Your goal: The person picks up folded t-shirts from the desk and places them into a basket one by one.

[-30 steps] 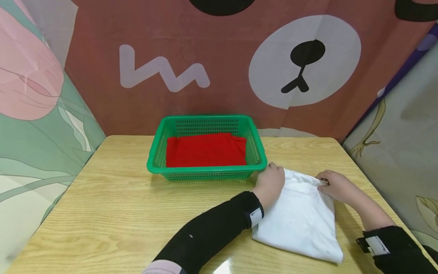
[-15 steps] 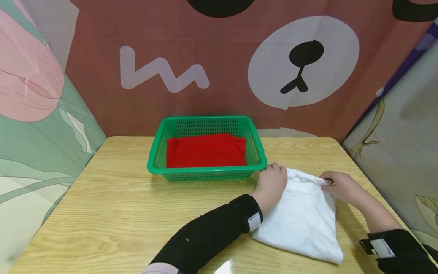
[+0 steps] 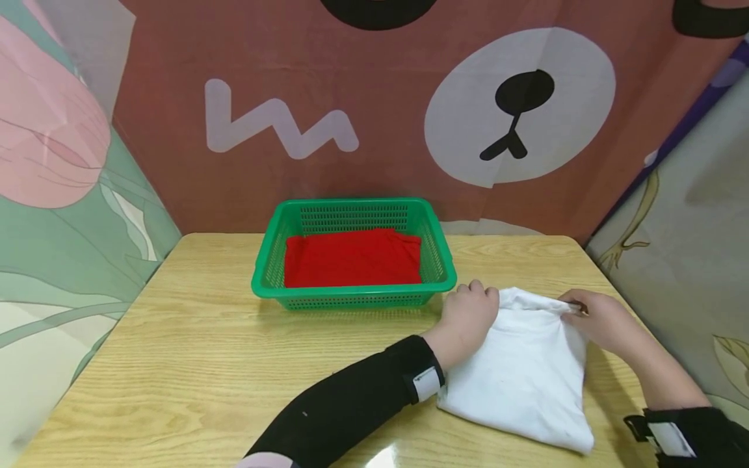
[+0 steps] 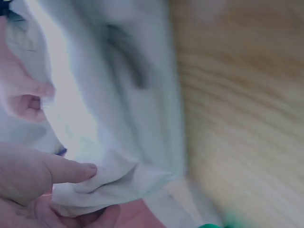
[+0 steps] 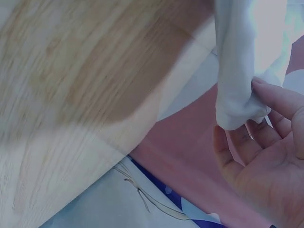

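Observation:
A folded white cloth garment [image 3: 521, 370] is at the right side of the table, its far edge lifted by both hands. My left hand [image 3: 470, 320] pinches its far left corner, thumb on top and fingers beneath, as the left wrist view shows at the cloth [image 4: 137, 128]. At the far right corner my right hand [image 3: 605, 325] pinches the edge between thumb and fingers. In the right wrist view the white cloth [image 5: 237, 71] hangs from that grip. A folded red cloth [image 3: 354, 259] lies in the green basket [image 3: 354, 290].
The green plastic basket stands at the back middle of the wooden table [image 3: 193, 351], just beyond my left hand. A printed brown curtain [image 3: 386, 130] rises behind the table's back edge. Patterned fabric [image 3: 679, 214] lines the right side.
Both hands have shifted slightly to the right with the white garment held between them. The basket and red cloth have stayed in place.

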`<action>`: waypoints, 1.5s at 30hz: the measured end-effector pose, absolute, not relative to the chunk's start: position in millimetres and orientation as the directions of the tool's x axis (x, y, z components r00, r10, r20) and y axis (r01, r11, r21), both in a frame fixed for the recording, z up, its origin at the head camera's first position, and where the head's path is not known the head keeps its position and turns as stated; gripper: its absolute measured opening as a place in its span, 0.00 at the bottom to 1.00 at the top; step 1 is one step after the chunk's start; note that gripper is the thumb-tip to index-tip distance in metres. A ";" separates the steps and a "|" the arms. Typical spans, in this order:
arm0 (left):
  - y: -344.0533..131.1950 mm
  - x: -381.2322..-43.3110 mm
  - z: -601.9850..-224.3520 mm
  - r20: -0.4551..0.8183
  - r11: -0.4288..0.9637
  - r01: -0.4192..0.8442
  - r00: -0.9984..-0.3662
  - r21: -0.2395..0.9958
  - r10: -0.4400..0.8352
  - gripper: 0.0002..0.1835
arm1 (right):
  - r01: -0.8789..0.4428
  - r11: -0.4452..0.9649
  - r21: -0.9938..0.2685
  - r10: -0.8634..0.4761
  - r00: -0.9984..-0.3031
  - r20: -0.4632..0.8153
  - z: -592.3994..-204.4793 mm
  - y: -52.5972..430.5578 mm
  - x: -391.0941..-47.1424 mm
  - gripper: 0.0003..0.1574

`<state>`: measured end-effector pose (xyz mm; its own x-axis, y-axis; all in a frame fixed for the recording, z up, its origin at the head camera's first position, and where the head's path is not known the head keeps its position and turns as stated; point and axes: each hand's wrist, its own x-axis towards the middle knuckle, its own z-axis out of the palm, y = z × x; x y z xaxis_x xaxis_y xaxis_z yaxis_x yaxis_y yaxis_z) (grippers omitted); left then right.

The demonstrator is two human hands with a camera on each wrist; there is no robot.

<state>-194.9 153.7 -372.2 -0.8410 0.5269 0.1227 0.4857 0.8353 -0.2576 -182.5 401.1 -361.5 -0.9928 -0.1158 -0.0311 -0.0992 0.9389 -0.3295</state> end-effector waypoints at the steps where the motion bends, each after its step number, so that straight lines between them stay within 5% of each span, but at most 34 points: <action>1: 152.9 -193.0 -369.0 0.113 0.832 0.499 -0.837 -0.241 0.535 0.10 | -0.105 0.937 -0.333 -0.119 -0.993 -0.021 -360.3 401.3 -181.7 0.16; 12: 132.1 -184.8 -344.4 0.142 0.786 0.601 -0.774 -0.143 0.617 0.09 | -0.112 0.922 -0.372 -0.093 -0.993 0.068 -338.6 399.5 -169.2 0.16; 20: 106.9 -192.1 -328.8 0.228 0.739 0.667 -0.738 0.099 0.635 0.10 | -0.116 0.908 -0.402 -0.073 -0.990 0.120 -324.8 394.4 -164.7 0.17; 29: 87.6 -202.4 -318.1 0.212 0.669 0.622 -0.777 0.407 0.593 0.17 | -0.091 0.890 -0.447 -0.024 -0.988 0.154 -313.3 389.2 -157.0 0.18; 45: 68.3 -202.3 -292.9 0.246 0.591 0.616 -0.772 0.521 0.586 0.15 | -0.078 0.780 -0.620 0.105 -0.962 0.252 -298.5 383.0 -149.3 0.15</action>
<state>-202.3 68.3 -292.9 -0.7716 0.5865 0.2463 0.6157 0.5912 0.5210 -149.3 383.0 -298.5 -0.9620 0.1047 0.2521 -0.0777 0.7804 -0.6204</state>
